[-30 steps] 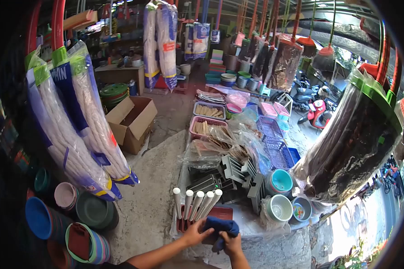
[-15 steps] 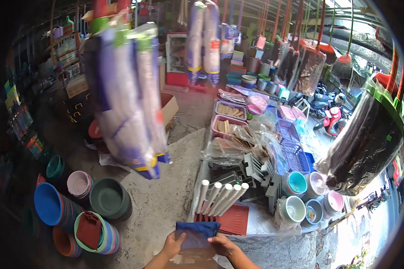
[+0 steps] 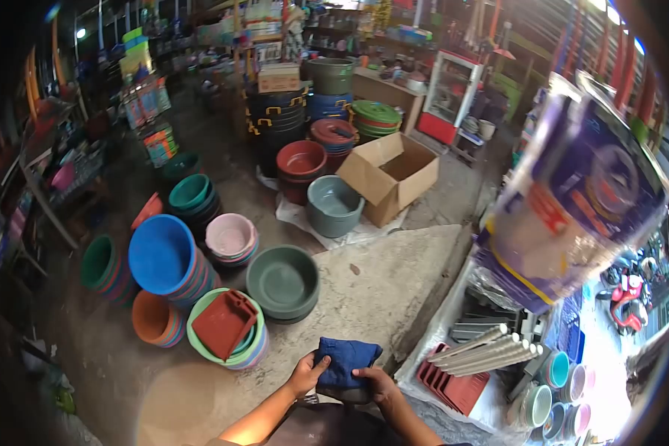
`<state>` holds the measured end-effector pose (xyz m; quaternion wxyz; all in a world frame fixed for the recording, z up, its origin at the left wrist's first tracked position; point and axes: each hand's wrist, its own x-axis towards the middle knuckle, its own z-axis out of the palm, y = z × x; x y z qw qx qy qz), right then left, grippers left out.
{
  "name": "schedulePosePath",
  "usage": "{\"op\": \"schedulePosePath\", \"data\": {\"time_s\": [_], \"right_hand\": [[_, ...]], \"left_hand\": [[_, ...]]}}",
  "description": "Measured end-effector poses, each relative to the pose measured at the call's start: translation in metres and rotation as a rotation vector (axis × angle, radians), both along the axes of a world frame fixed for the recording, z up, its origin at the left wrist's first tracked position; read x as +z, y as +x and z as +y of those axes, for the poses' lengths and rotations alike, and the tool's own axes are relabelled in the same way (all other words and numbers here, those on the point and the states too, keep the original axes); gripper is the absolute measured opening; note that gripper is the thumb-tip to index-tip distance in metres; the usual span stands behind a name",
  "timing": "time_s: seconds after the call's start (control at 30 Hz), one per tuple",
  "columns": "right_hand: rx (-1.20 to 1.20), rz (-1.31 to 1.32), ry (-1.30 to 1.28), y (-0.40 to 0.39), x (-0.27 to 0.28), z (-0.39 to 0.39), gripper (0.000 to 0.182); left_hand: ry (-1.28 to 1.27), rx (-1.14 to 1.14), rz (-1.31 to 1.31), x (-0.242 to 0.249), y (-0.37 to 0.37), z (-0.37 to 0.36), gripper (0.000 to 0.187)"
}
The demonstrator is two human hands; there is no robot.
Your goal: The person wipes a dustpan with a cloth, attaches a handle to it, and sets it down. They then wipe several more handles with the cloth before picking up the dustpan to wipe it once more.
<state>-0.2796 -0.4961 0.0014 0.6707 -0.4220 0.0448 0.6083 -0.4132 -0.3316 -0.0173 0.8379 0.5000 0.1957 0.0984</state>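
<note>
Looking a lot further left than half a second ago, so with the red dustpans (image 3: 450, 388) and the white poles (image 3: 490, 349) now over at the lower right of the view and the tubs pulled in closer to the middle. Also catching the open cardboard box (image 3: 416, 189) in full now, plus a grey basin (image 3: 334, 207) just beside it, instead of only a bit of box behind the hanging bags. Still holding the folded blue cloth (image 3: 348, 362) low in the middle, in front of the body. Pinching its left edge with the left hand (image 3: 305, 375), thumb on the near face, and its lower right part with the right hand (image 3: 377, 385), thumb also on the near side. Hands apart, joined only by the cloth, not pressed together. Can't really tell the position of the fingers behind, or the nature of the dark bit just below the cloth. Off to the left, on the floor: a blue tub (image 3: 161, 255), a pink tub (image 3: 229, 234), a dark green tub (image 3: 283, 279) and a light green bucket (image 3: 198, 333) with a reddish-brown dustpan (image 3: 225, 325) on top. Hanging close on the right, pretty blurry: a purple plastic bag (image 3: 572, 201).
</note>
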Motion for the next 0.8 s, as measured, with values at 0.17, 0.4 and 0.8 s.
{"op": "schedulePosePath", "data": {"time_s": [0.17, 0.4, 0.8], "right_hand": [[0.071, -0.228, -0.159, 0.022, -0.029, 0.059, 0.042], [-0.027, -0.286, -0.264, 0.099, -0.103, 0.095, 0.019], [-0.340, -0.305, -0.577, 0.328, -0.304, 0.139, 0.029]], "left_hand": [[0.162, 0.105, 0.205, -0.034, -0.034, 0.057, 0.048], [0.228, 0.299, 0.404, -0.086, -0.067, 0.092, 0.041], [0.184, 0.559, 0.542, -0.200, 0.031, 0.152, 0.039]]}}
